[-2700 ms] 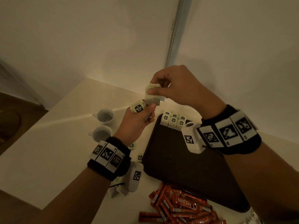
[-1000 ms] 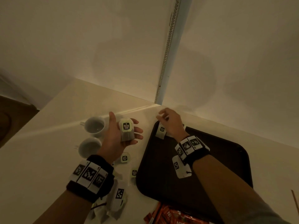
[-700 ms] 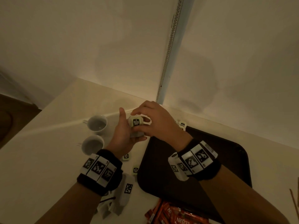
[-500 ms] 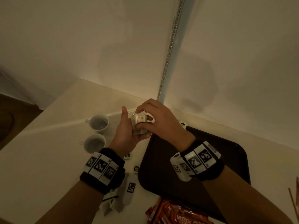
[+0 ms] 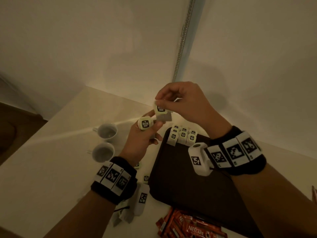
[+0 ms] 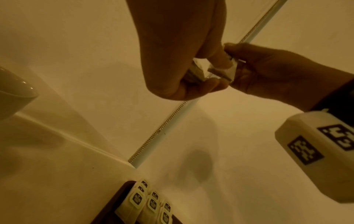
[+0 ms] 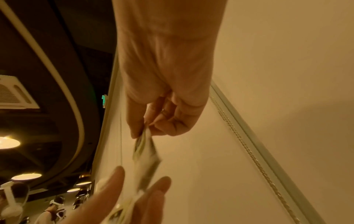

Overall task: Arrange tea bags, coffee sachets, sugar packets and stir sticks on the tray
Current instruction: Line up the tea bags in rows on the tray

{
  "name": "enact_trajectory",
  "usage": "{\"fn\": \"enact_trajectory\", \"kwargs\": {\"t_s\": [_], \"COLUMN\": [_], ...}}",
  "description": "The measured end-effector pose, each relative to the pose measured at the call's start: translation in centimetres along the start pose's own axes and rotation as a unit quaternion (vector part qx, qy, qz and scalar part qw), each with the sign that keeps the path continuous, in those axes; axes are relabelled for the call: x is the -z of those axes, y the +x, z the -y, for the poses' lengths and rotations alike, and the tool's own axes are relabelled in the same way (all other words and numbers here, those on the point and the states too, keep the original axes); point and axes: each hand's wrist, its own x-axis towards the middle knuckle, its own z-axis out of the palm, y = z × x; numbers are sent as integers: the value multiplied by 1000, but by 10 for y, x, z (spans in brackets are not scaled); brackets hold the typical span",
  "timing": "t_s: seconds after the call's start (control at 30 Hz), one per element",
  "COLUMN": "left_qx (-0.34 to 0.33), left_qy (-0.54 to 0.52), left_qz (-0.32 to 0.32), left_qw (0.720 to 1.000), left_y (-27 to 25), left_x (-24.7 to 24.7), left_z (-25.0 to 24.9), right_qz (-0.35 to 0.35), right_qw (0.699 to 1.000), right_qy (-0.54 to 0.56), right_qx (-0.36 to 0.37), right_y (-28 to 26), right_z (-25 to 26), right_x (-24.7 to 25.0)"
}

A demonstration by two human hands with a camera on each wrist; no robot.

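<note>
Tea-bag step in hand: right hand [image 5: 186, 102] pinching one tea bag [image 5: 162, 112] above the table, left hand [image 5: 143, 136] gripping the rest – probably. Next, down beside the row [image 5: 182, 135] on the tray [image 5: 192, 189].

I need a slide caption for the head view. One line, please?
Right hand lifts a tea bag from those the left hand holds, above a dark tray.
</note>
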Motion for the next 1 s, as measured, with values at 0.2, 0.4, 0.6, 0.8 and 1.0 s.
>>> {"fn": "enact_trajectory", "kwargs": {"t_s": [0.2,0.4,0.6,0.8,1.0], "left_qx": [-16,-32,-40,-35,38], "left_qy": [-24,-19,-12,2,6], "left_qz": [17,7,14,-5,-36], "left_qw": [999,999,999,999,999], "left_y": [-1,-1,-2,-3,1], "left_x": [-11,-13,-13,-14,-2], "left_z": [-2,-7,-7,-6,-4], "right_qz": [13,-10,-16,-10,-4], "right_qw": [999,1000,999,998,995], "right_qy": [-28,-6,36,59,50], "right_qx": [33,18,-13,-37,-81], "right_y": [0,-3,-7,-8,-17], "right_z": [21,15,13,4,-26], "right_x": [5,7,9,12,23]}}
